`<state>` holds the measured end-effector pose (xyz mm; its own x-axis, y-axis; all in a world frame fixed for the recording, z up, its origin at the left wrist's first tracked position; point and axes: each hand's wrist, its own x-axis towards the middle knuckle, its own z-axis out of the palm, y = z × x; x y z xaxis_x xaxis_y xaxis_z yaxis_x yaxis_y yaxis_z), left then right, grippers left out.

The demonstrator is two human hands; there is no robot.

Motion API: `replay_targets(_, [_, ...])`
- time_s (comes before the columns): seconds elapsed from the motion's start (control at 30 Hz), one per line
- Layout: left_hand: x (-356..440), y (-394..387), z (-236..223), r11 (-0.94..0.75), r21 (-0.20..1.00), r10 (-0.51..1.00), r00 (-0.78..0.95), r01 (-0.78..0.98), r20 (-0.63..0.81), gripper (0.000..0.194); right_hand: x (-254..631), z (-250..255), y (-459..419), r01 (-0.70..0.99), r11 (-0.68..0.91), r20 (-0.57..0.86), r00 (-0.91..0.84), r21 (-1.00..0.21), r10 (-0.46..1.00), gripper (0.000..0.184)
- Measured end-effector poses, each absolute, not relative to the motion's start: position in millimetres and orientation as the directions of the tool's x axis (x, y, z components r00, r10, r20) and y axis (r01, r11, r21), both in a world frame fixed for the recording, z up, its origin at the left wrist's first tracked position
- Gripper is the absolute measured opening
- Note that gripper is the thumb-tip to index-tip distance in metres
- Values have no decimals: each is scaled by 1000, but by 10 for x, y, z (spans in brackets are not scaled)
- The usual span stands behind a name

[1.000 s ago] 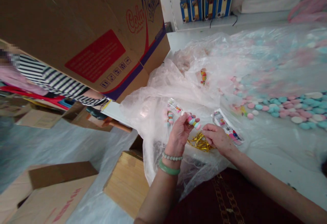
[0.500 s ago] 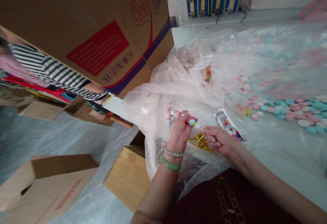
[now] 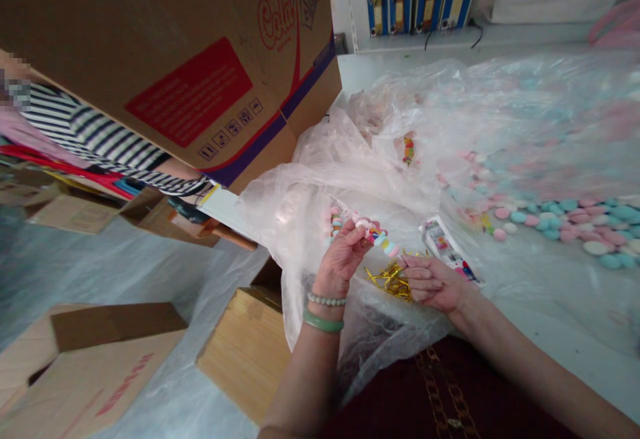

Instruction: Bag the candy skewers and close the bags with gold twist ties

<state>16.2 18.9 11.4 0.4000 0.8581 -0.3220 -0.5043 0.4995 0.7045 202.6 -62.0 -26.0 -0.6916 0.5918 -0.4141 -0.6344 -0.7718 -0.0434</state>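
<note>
Candy stick point(image 3: 374, 231) pinched firmly in the left hand's point(image 3: 343, 259) fingers, lifted clear of the plastic sheet point(image 3: 300, 225); right hand point(image 3: 433, 284) nearby, fingers loosely open, just beside gold twist ties point(image 3: 393, 281).

The left hand point(image 3: 343, 259) is raised with its fingers point(image 3: 363, 229) pinched closely together, while the right hand point(image 3: 433, 284) stays just beside it with fingers point(image 3: 415, 272) loosely bent, and the left forearm point(image 3: 307, 375) and right forearm point(image 3: 530, 365) come inward from the bottom.
</note>
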Motion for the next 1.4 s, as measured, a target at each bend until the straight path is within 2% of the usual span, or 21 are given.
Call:
replay_targets(0.07, [207, 175, 85, 469, 701, 880, 348, -537, -322, 27, 2003, -249, -640, -632, -768, -394, -683, -101, 614, 12])
replay_targets(0.17, [282, 140, 89, 444, 662, 896, 303, -604, -324, 25, 1950, -178, -678, -648, -717, -386, -611, -257, 691, 16])
replay_targets(0.3, [333, 114, 122, 416, 625, 909, 302, -660, -286, 26, 1870, -45, -725, -615, -582, -404, -420, -532, 813, 17])
replay_targets(0.4, [339, 117, 143, 420, 584, 907, 292, -694, -304, 22, 1832, -11, -741, -585, -510, -415, -301, -630, 859, 19])
replay_targets(0.47, [346, 112, 156, 447, 556, 889, 281, -700, -361, 16, 1823, -19, -741, -575, -490, -431, -248, -656, 868, 22])
replay_targets(0.63, [399, 66, 171, 504, 569, 849, 252, -650, -464, 22, 1817, -11, -737, -483, -469, -465, -137, -740, 875, 24])
replay_targets(0.8, [435, 53, 172, 505, 554, 832, 204, -662, -515, 30, 1800, 32, -747, -451, -469, -459, -138, -760, 878, 28])
replay_targets(1.0, [360, 58, 200, 561, 558, 827, 384, -612, -411, 35, 1819, -20, -725, -526, -515, -496, -192, -677, 847, 25])
replay_targets(1.1, [332, 66, 175, 536, 602, 843, 416, -592, -341, 28, 1825, -24, -717, -547, -534, -500, -228, -644, 836, 26])
replay_targets(1.23, [381, 76, 119, 468, 598, 883, 312, -651, -351, 20, 1768, 26, -737, -448, -498, -476, -172, -742, 863, 26])
replay_targets(1.33, [440, 63, 117, 515, 534, 841, 275, -670, -466, 25, 1718, 57, -755, -332, -481, -450, -171, -811, 877, 27])
replay_targets(1.4, [455, 50, 131, 553, 505, 814, 304, -663, -494, 29, 1712, 59, -758, -281, -464, -439, -150, -840, 886, 26])
